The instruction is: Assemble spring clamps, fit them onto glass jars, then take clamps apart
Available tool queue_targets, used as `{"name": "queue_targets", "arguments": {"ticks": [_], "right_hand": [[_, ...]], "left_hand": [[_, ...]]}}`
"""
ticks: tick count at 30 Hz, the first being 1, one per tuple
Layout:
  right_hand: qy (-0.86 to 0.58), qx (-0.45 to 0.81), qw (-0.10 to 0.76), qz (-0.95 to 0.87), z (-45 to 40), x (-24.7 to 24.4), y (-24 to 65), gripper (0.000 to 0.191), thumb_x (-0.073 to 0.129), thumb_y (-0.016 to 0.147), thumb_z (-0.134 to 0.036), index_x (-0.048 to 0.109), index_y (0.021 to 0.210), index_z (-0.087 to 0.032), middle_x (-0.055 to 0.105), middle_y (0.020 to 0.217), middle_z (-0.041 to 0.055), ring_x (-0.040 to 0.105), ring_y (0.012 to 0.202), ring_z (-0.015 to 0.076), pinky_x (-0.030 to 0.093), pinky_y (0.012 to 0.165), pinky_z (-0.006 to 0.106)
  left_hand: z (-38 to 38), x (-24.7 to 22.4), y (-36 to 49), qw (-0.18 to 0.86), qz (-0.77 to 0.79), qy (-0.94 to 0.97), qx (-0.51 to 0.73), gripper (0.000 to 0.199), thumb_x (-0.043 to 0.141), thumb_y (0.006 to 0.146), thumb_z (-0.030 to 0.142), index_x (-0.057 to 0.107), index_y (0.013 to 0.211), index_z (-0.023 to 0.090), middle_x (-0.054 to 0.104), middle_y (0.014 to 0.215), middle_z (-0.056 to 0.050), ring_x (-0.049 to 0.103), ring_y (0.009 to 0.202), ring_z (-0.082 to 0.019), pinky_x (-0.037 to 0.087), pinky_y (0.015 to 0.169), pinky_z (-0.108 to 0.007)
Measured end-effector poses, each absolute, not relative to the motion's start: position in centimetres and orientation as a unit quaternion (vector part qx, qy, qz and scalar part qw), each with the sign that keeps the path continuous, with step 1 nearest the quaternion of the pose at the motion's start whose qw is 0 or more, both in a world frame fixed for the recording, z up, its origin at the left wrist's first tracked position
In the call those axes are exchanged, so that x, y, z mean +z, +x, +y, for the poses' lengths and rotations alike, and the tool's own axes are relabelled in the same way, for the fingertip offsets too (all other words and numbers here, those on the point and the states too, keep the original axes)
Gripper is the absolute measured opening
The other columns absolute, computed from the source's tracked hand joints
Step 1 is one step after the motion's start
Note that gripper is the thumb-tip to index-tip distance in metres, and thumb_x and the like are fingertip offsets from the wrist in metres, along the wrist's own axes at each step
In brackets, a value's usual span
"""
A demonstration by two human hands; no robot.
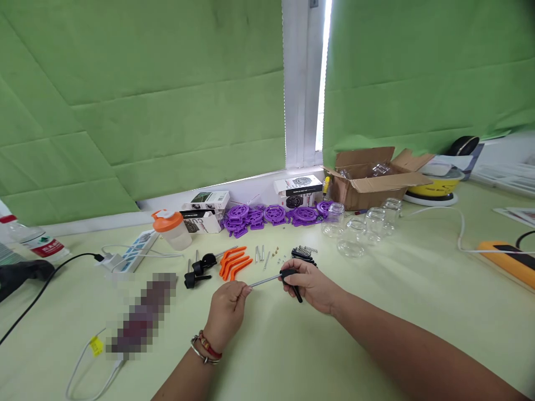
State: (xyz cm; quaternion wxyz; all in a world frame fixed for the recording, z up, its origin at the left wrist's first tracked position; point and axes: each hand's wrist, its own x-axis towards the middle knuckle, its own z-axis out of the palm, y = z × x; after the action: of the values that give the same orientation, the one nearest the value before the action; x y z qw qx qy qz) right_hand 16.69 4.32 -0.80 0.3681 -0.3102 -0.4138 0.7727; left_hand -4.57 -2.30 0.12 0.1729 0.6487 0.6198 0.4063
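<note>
My right hand (309, 285) is closed round a black plastic piece (297, 293) with an arm sticking out downward. From this piece a thin metal rod (266, 280) runs left, and my left hand (229, 305) pinches its far end between thumb and fingers. Similar black pieces with rods (196, 274) lie to the left, beside several orange bent handles (234, 263). Behind my hands are several metal pins (259, 254), small brass-coloured bits (275, 252), and springs (307, 249) by some black parts (304, 257), partly hidden behind my right hand.
Purple plastic parts (275, 214) lie along the back, near printed boxes (297, 185) and a shaker bottle (173, 229). Clear glass jars (375, 224) stand right, before an open cardboard box (376, 189). A power strip (140, 250) and cables lie left; an orange device (505, 262) lies right.
</note>
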Motion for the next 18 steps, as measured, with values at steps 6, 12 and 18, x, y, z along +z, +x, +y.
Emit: {"name": "queue_targets", "arguments": {"ticks": [6,12,18], "right_hand": [[-0.309,0.755,0.375,-0.44,4.44,-0.72,16.88,0.03,0.071,0.059,-0.018,0.053,0.083,-0.019,0.061,0.072,-0.0012,0.055,0.057,0.0106,0.042,0.055,0.025],[-0.325,0.769,0.357,-0.419,4.61,-0.93,16.82,0.032,0.072,0.063,-0.032,0.05,0.081,-0.018,0.062,0.072,0.0008,0.056,0.055,0.0116,0.041,0.048,0.024],[-0.315,0.773,0.348,-0.428,4.5,-1.14,16.72,0.031,0.071,0.065,-0.034,0.051,0.081,-0.018,0.063,0.073,0.0017,0.057,0.055,0.0112,0.041,0.048,0.024]], "left_hand": [[-1.78,0.31,-4.44,0.463,0.607,0.503,0.404,0.036,0.044,0.08,0.051,0.052,0.065,0.019,0.047,0.051,0.002,0.041,0.046,-0.011,0.032,0.045,-0.024],[-1.87,0.29,-4.37,0.412,0.604,0.521,0.442,0.024,0.057,0.073,0.041,0.048,0.066,0.02,0.049,0.055,0.003,0.046,0.048,-0.011,0.038,0.049,-0.025],[-1.93,-0.33,-4.38,0.43,0.594,0.506,0.454,0.026,0.051,0.078,0.046,0.051,0.073,0.02,0.053,0.061,0.001,0.049,0.05,-0.012,0.036,0.046,-0.024]]}}
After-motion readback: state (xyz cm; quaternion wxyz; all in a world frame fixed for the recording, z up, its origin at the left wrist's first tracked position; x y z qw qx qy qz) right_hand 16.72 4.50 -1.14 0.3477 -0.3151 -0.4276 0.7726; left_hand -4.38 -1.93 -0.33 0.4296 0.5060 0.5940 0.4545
